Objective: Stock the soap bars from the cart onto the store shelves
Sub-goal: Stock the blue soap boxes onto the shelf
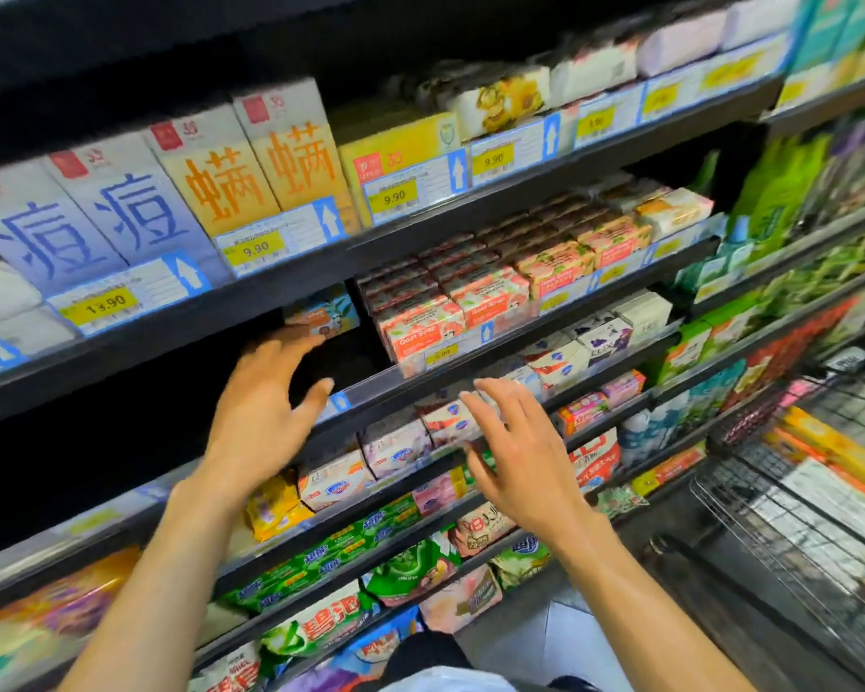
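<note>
Head — boxy, perhaps cardboard soap bars (488,304)

Two hands are in view, the left hand (260,407) and the right hand (518,454). There are two blue-lettered boxes (46,232), two orange-lettered boxes (221,177), one blue goat soap box (323,312) and one wire cart (770,531).

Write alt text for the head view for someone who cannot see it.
Both hands are empty and open before store shelves: the left hand is stretched toward a lone blue-and-orange soap box in a dark shelf gap, beside rows of pink Goat Soap boxes; the right hand hovers lower. A black wire cart holding packaged goods stands at right.
</note>
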Motion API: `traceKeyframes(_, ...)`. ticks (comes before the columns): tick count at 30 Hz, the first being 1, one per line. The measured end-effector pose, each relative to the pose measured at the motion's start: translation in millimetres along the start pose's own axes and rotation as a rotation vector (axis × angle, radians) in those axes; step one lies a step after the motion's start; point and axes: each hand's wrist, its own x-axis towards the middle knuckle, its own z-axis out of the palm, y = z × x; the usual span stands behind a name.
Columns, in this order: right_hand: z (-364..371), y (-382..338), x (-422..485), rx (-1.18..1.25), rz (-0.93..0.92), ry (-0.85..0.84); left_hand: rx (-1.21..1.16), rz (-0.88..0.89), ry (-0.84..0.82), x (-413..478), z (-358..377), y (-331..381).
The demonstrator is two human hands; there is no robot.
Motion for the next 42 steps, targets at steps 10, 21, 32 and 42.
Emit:
traceKeyframes(10, -112, 102, -144, -0.224, 0.416, -0.082, -0.071, 0.438, -0.215, -51, 108, 177)
traceKeyframes(21, -224, 196, -298, -0.401, 0.901, -0.048, -0.149, 0.764, -0.488, -48, 239, 381)
traceKeyframes(32, -251, 307, -372, -0.429, 1.218, -0.048, -0.224, 1.008, -0.671, -16, 381, 531)
traceKeyframes(42, -222, 443, -422, -0.219, 1.440, -0.175, -0.216, 1.015, -0.970, 8, 541, 619)
